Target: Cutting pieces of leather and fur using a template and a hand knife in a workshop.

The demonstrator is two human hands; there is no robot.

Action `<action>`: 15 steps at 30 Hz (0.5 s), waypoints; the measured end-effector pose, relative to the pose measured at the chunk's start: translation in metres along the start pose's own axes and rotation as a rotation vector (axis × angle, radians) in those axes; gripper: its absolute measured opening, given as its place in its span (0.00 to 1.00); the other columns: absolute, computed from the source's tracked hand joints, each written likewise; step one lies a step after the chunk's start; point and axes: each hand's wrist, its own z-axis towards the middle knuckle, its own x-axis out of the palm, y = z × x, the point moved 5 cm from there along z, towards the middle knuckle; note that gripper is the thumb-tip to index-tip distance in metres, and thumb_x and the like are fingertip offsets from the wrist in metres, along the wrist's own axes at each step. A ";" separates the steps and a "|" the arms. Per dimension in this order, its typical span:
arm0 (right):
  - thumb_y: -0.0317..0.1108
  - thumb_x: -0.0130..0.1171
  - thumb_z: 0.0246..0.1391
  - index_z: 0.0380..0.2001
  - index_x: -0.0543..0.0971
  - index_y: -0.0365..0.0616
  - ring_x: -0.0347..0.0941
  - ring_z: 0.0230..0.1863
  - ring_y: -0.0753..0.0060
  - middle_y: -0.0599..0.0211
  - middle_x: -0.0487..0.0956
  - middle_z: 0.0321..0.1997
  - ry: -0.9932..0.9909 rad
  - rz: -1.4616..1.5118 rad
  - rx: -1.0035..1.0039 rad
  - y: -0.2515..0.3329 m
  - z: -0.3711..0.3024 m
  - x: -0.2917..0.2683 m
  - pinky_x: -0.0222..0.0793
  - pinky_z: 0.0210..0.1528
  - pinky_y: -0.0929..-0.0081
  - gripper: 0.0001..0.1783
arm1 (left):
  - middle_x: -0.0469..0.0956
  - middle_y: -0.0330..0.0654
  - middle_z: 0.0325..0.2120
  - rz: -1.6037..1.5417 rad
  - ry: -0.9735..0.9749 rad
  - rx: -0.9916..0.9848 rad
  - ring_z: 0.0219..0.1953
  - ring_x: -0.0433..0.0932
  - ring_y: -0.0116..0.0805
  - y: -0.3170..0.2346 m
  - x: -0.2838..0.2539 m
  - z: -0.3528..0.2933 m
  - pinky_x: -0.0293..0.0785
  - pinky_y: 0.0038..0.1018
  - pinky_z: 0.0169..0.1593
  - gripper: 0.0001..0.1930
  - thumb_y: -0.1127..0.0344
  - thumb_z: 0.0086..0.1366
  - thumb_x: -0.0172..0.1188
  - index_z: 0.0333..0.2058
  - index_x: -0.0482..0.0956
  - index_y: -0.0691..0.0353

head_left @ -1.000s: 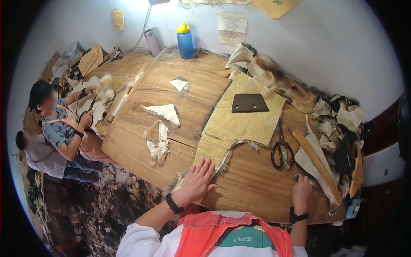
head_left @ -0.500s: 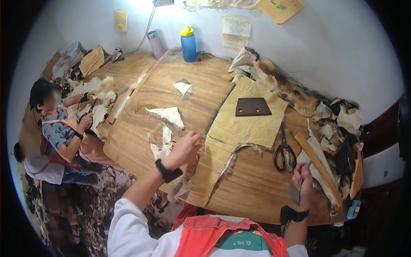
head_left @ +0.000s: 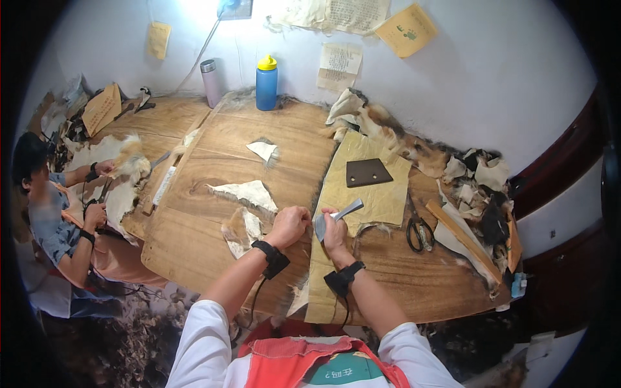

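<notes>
In my right hand (head_left: 335, 234) is a metal furrier's knife (head_left: 350, 207), its handle slanting up to the right and its broad flat blade pointing down-left. My left hand (head_left: 290, 226) is closed just beside it, fingertips at the left edge of the yellow paper sheet (head_left: 386, 205); what they pinch is hidden. Dark fur shows along the edges of the sheet. On its upper part lies a dark brown flat piece (head_left: 369, 172) with two brass-coloured dots. Left of my hands are white hide scraps (head_left: 249, 193), one with tan fur (head_left: 240, 227).
Black-handled scissors (head_left: 420, 234) and a wooden strip (head_left: 462, 240) lie to the right, before heaped fur scraps (head_left: 491, 174). A blue bottle (head_left: 266, 87) and a pink flask (head_left: 210, 84) stand at the back. At left a co-worker (head_left: 58, 213) holds scissors at a pelt.
My right hand has come from the table's right side to the paper beside my left hand, bringing the knife. The left hand's fingers have closed more. The view has shifted slightly.
</notes>
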 end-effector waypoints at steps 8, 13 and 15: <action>0.41 0.46 0.63 0.42 0.76 0.41 0.78 0.38 0.57 0.54 0.80 0.33 0.036 -0.320 -0.073 0.013 -0.015 0.004 0.70 0.43 0.63 0.16 | 0.82 0.51 0.27 0.100 -0.011 0.015 0.34 0.81 0.53 0.005 -0.001 0.004 0.75 0.44 0.39 0.06 0.66 0.55 0.59 0.28 0.83 0.60; 0.42 0.47 0.63 0.43 0.77 0.46 0.78 0.41 0.42 0.46 0.80 0.35 0.046 -0.472 -0.115 0.017 -0.015 0.010 0.72 0.44 0.56 0.15 | 0.81 0.50 0.28 0.102 0.008 0.027 0.36 0.81 0.51 0.005 -0.001 0.001 0.75 0.44 0.39 0.06 0.66 0.56 0.59 0.28 0.83 0.60; 0.42 0.47 0.63 0.43 0.77 0.46 0.78 0.42 0.42 0.47 0.81 0.35 0.024 -0.507 -0.089 0.016 -0.014 0.010 0.71 0.45 0.55 0.15 | 0.81 0.50 0.28 0.099 0.022 0.036 0.37 0.80 0.50 0.004 -0.001 0.000 0.74 0.44 0.40 0.06 0.66 0.56 0.60 0.28 0.82 0.60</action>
